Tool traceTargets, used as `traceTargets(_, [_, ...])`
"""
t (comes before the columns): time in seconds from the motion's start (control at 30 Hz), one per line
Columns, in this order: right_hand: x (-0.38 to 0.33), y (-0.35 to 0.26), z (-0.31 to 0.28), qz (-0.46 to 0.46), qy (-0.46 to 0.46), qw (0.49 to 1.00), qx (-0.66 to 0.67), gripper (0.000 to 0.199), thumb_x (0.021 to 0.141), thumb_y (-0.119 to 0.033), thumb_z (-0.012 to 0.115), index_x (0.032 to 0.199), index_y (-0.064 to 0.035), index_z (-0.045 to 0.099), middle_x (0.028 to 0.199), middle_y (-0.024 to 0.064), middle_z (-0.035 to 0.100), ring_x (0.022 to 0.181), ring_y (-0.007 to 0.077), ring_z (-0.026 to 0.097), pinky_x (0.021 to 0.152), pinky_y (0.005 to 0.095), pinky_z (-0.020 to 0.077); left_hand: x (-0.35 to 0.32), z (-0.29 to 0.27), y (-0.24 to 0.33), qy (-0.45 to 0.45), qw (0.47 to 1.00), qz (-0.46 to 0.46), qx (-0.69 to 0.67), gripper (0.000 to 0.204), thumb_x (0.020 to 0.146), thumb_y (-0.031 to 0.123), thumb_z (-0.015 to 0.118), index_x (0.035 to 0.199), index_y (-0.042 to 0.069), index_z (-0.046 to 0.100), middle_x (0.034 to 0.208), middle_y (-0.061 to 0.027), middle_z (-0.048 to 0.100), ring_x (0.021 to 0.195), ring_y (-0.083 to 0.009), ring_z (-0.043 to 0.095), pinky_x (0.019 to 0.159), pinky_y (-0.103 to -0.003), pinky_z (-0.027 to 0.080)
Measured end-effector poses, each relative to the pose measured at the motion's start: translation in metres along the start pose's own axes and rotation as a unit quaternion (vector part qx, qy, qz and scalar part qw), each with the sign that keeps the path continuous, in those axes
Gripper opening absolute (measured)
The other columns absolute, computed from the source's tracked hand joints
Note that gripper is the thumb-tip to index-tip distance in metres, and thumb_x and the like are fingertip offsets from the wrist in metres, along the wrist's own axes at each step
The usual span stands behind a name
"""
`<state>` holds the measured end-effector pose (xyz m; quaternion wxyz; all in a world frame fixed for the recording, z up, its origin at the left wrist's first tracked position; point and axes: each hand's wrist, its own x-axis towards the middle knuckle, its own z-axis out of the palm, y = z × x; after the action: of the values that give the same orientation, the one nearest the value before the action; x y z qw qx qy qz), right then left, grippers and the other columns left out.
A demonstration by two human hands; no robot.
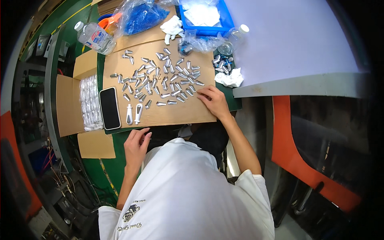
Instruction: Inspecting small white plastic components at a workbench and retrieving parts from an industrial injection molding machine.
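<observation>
Many small silver teardrop-shaped metal pieces (pixel 165 84) lie scattered over a flat cardboard sheet (pixel 180 116). My right hand (pixel 216 102) rests at the sheet's right edge, fingers loosely bent and apart, the tips beside the nearest metal pieces; nothing shows in it. Below the sheet's front edge, over my lap, my left hand (pixel 136 147) is half curled, with a gap between thumb and forefinger and nothing visible there. Two white-handled pieces with silver inlays (pixel 134 114) lie near the front left of the sheet, next to a phone (pixel 110 108) with a dark screen.
Left of the phone stands an open cardboard box (pixel 69 104) of clear-wrapped pieces. Behind are a plastic bottle (pixel 96 38), a blue bag (pixel 144 18), a white glove (pixel 172 28) and a blue bin (pixel 226 20). Right are a clear bottle (pixel 236 34), more metal pieces (pixel 223 64) and crumpled tissue (pixel 231 78).
</observation>
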<state>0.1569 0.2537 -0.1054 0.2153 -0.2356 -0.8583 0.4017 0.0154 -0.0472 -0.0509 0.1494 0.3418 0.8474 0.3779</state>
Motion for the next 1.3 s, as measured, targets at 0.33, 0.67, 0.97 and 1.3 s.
traceTargets(0.33, [0.022, 0.004, -0.002, -0.078, -0.066, 0.993, -0.054, 0.014, 0.076, -0.012, 0.075, 0.09, -0.0081, 0.073, 0.087, 0.0049, 0.064, 0.076, 0.0228, 0.066, 0.068, 0.0327, 0.053, 0.014, -0.001, 0.005, -0.021, 0.999, 0.023, -0.016, 0.017, 0.083, 0.008, 0.072, 0.099, 0.002, 0.07, 0.076, -0.0085, 0.059, 0.058, -0.0169, 0.055, 0.054, -0.028, 0.046])
traceTargets(0.67, [0.024, 0.013, 0.001, -0.121, -0.08, 0.989, -0.034, 0.013, 0.076, -0.01, 0.077, 0.088, -0.0056, 0.073, 0.087, 0.0051, 0.065, 0.077, 0.021, 0.066, 0.068, 0.0297, 0.0531, 0.01, 0.004, 0.003, -0.019, 1.0, 0.013, -0.017, 0.017, 0.083, 0.008, 0.072, 0.098, 0.002, 0.07, 0.076, -0.009, 0.06, 0.059, -0.0177, 0.056, 0.055, -0.028, 0.046])
traceTargets(0.97, [0.02, 0.005, 0.001, -0.137, -0.076, 0.985, -0.069, 0.01, 0.076, -0.009, 0.075, 0.085, -0.0056, 0.073, 0.085, 0.0063, 0.064, 0.073, 0.0219, 0.065, 0.065, 0.0306, 0.0521, 0.011, 0.01, 0.013, -0.019, 0.999, 0.019, -0.02, 0.016, 0.083, 0.009, 0.072, 0.097, 0.002, 0.07, 0.075, -0.009, 0.059, 0.059, -0.0182, 0.056, 0.055, -0.029, 0.046])
traceTargets(1.3, [-0.037, -0.028, 0.009, 0.097, 0.163, 0.967, 0.171, 0.006, 0.081, 0.001, 0.071, 0.087, 0.0013, 0.071, 0.084, 0.0031, 0.061, 0.074, 0.0091, 0.055, 0.063, 0.0214, 0.0429, 0.048, 0.08, 0.038, -0.068, 0.983, 0.011, -0.172, 0.017, 0.089, 0.014, 0.067, 0.1, 0.001, 0.068, 0.081, -0.0099, 0.064, 0.066, -0.0163, 0.059, 0.062, -0.027, 0.046])
